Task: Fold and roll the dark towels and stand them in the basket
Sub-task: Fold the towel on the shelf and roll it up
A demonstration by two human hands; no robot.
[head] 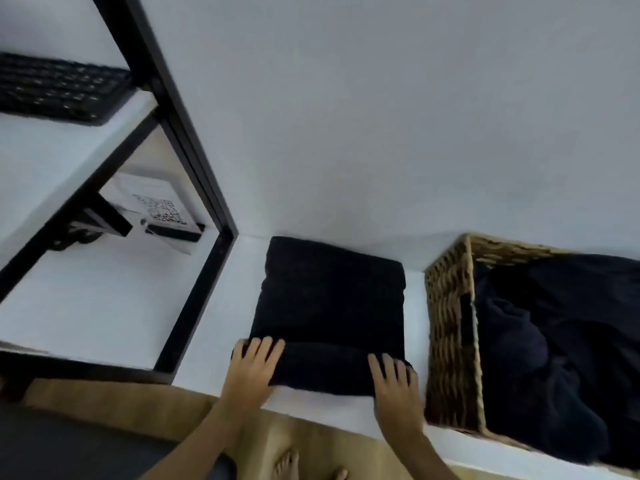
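Both of my hands sit on the near rolled edge of the dark towel [329, 306] — left hand [254, 367] and right hand [394, 382], fingers spread and pressing flat. It lies folded on the white shelf [214, 306], beside the basket [450, 323] holding more dark towels [554, 341]. Uneven pressure could skew the roll — it would then come out cone-shaped and stand badly.

left hand [254, 363]: palm down, fingers spread and pointing to 12 o'clock, lying flat | right hand [394, 384]: palm down, fingers slightly bent, pointing to 11 o'clock | forearms: bare, rising from 6 o'clock, left from 7, right from 5 | bare toes [287, 462] at 6 o'clock
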